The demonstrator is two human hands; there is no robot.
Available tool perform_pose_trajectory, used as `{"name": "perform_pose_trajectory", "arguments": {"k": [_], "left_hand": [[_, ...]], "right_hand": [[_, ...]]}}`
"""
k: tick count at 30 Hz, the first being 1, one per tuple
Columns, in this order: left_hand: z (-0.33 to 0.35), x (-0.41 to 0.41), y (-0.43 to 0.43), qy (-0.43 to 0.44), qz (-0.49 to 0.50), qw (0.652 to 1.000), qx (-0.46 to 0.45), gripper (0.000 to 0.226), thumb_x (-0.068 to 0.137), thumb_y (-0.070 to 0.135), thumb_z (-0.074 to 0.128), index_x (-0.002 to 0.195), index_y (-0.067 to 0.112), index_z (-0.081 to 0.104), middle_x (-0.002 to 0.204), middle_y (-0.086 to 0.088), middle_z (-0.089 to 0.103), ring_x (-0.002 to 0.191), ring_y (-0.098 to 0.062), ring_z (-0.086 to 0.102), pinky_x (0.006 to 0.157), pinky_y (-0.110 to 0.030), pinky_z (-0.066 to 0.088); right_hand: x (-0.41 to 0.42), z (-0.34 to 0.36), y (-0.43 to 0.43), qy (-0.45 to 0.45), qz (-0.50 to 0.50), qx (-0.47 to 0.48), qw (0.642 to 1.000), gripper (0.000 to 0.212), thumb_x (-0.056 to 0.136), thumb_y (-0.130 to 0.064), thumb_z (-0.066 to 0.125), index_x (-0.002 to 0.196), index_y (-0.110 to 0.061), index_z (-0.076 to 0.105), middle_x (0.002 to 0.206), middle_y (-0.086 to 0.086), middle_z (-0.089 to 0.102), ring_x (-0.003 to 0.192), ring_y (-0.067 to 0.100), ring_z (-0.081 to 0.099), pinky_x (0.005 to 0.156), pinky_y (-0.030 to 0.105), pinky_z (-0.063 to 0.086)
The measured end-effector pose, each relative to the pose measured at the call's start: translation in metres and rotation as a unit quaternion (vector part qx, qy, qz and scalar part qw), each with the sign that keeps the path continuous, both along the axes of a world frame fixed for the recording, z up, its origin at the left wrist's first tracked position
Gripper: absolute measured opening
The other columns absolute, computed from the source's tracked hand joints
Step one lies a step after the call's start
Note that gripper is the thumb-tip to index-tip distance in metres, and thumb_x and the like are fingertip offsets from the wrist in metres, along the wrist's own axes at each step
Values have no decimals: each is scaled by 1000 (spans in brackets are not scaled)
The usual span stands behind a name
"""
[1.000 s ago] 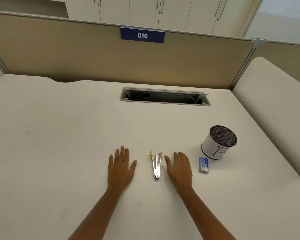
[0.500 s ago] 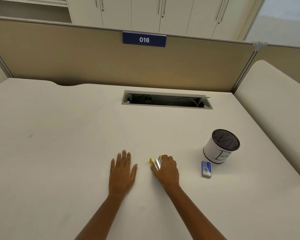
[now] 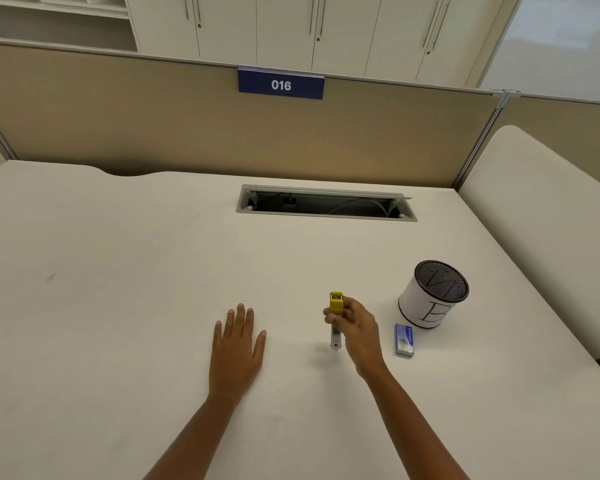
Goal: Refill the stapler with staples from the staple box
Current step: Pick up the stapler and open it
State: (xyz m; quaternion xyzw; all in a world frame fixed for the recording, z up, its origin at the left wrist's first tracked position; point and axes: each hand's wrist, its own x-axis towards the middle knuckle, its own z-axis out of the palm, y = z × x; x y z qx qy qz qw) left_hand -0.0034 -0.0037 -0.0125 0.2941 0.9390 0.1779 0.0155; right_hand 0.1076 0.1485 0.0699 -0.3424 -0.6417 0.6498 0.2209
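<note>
Head view: the left hand (image 3: 237, 351) lies flat on the tabletop (image 3: 118, 306) at 7 o'clock, fingers spread and holding nothing, as before. At centre, the right hand (image 3: 355, 327), earlier pressed down over the stapler (image 3: 336, 318), has lifted it, fingers pinched around it. The box (image 3: 404, 339) lies at 4 o'clock, below the cup (image 3: 432, 294).

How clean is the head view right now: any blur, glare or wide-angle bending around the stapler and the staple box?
Head view: light is soft and even, with no glare; the stapler in the right hand looks slightly soft and casts a faint shadow on the desk; the staple box print is too small to read; the partition top bows from lens distortion.
</note>
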Motion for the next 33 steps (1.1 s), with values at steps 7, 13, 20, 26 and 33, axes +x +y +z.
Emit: {"name": "perform_pose_trajectory", "arguments": {"k": [7, 13, 20, 26, 33], "left_hand": [[-1, 0, 0, -2, 4, 1000, -4, 118, 60, 64, -41, 146, 13, 22, 156, -8, 17, 145, -24, 15, 119, -38, 7], [0, 0, 0, -7, 7, 1000, 0, 120, 58, 65, -41, 146, 14, 23, 156, -7, 17, 145, -23, 15, 119, -37, 6], [1, 0, 0, -8, 5, 1000, -6, 121, 57, 65, -42, 146, 15, 23, 157, -6, 16, 145, -22, 14, 119, -36, 6], [6, 1, -1, -11, -10, 1000, -14, 104, 70, 62, -29, 147, 14, 21, 157, -8, 13, 146, -23, 11, 119, -36, 4], [57, 24, 26, -399, -109, 849, 329, 34, 94, 21, 49, 127, 28, 47, 137, 2, 52, 119, 2, 52, 97, -9, 40]], "right_hand": [[10, 9, 5, 30, 3, -31, 999, 22, 84, 4, 57, 103, -7, 58, 91, 12, 66, 80, 20, 64, 82, 28, 50], [16, 16, 5, 15, 19, 9, 1000, 25, 84, 2, 58, 107, -8, 58, 98, 14, 67, 89, 26, 64, 90, 35, 49], [13, 18, -2, -33, 12, 158, 987, 31, 80, 0, 63, 108, -13, 60, 89, -6, 67, 83, 7, 65, 80, 12, 48], [15, 14, -6, -69, 39, 230, 970, 30, 85, 4, 52, 108, -13, 61, 89, -13, 64, 81, 2, 61, 69, 1, 43], [16, 12, -9, -62, 120, 153, 979, 36, 83, -4, 62, 116, -14, 56, 106, -2, 58, 85, 6, 62, 67, 3, 46]]}}
